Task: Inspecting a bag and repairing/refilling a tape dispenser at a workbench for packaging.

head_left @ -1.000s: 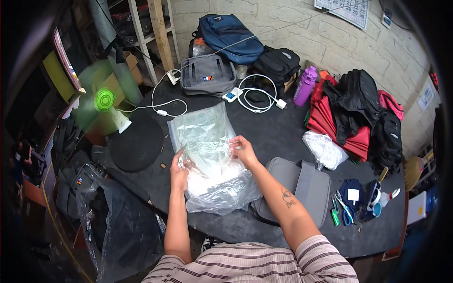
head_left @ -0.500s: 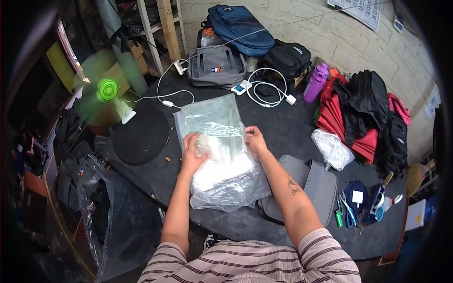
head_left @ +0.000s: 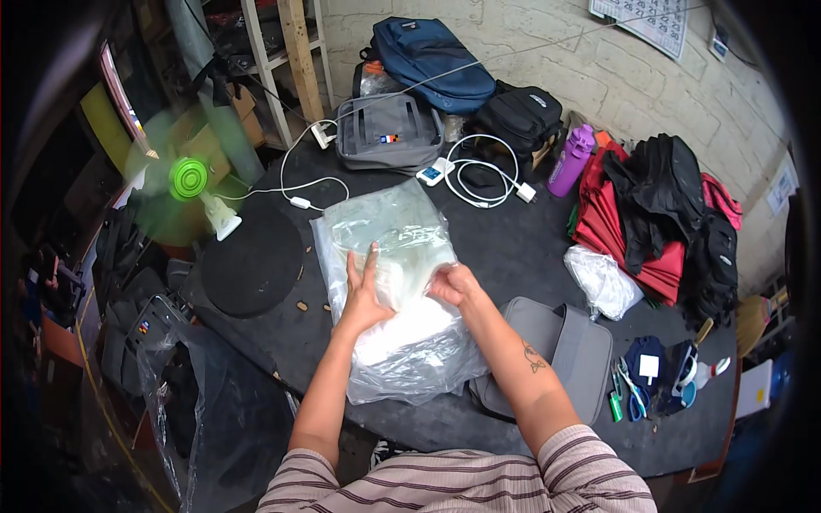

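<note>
In the middle of the dark table lies a clear plastic bag [head_left: 389,214], with white, crumpled film [head_left: 410,329] bunched at its near half. My left hand [head_left: 364,299] rests on the bag's left side, fingers stretched out and apart. My right hand [head_left: 453,284] pinches the bag's right edge, its fingers curled round the plastic. Glare hides what the white part holds. Partly under my right forearm, a grey padded case [head_left: 581,350] lies beside the bag.
A spinning green fan [head_left: 190,178] stands by a round black disc [head_left: 252,265] at left. Bags, a white cable [head_left: 487,171] and a purple bottle [head_left: 570,160] line the back. Red and black fabric [head_left: 616,231] is piled at right, with scissors [head_left: 633,389] nearer me.
My right hand has moved inward and nearer, drawing the bag's right edge with it. The fingers of my left hand have straightened and lifted. The bag's upper part has shifted and folded.
</note>
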Tool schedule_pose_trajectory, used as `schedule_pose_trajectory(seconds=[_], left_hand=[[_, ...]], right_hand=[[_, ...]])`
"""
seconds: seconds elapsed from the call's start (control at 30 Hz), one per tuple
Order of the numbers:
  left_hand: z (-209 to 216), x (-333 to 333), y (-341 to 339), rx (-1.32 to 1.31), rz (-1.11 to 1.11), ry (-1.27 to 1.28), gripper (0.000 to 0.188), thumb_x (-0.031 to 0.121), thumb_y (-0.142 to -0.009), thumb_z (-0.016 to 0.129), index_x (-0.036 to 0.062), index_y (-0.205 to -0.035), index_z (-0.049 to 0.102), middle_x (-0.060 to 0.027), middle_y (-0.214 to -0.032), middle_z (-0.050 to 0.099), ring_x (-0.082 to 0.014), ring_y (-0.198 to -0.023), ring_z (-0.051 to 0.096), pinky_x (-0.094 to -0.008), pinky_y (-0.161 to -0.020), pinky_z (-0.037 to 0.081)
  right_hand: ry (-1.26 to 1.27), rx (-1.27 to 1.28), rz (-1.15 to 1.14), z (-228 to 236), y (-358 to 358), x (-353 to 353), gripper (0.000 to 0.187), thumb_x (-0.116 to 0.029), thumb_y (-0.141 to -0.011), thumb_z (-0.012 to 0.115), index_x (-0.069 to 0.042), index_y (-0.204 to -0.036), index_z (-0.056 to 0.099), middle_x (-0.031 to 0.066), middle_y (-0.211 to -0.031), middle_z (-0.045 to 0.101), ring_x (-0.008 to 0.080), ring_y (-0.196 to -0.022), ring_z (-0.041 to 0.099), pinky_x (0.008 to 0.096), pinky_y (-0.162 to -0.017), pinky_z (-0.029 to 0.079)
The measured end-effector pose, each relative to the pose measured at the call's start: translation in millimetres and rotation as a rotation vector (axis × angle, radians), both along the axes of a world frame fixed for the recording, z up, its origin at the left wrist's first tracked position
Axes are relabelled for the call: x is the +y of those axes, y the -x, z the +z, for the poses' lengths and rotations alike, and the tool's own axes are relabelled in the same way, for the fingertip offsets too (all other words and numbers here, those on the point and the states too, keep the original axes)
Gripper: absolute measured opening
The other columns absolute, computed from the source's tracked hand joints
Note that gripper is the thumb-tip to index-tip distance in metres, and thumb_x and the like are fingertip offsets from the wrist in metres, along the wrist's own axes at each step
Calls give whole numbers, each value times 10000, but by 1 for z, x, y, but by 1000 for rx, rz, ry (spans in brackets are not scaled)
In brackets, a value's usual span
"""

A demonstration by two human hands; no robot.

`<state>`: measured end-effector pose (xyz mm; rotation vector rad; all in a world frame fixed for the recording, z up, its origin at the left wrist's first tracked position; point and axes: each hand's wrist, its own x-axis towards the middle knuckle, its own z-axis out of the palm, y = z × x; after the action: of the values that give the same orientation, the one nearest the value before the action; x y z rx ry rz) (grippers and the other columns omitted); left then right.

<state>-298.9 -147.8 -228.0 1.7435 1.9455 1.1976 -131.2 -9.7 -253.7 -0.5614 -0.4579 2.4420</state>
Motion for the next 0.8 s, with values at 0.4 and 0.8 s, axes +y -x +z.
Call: schedule_pose_trajectory(seconds=[0.4,0.8], left_hand=[[-44,10,52,-1116,-178,-75,635,-160,-617,571,24,-1224,550,-26,-1032,587,-153,-912,584,-244,-793,476],[-28,16,78,-484,-126,-131,696,-134,-616,506,27,-1293,498,-101,-1203,557,-205,-1172,489,-270,-1025,322]], right_hand=[[-791,-538,-323,27,-6,29,738,121,-667,545,-153,-1332,382,88,-1081,480,163,-806,569,282,-648,500],[-285,-547,-64,1,7,55,189,53,-686,423,-37,-785,556,53,-607,513,179,-526,530,344,-460,463]])
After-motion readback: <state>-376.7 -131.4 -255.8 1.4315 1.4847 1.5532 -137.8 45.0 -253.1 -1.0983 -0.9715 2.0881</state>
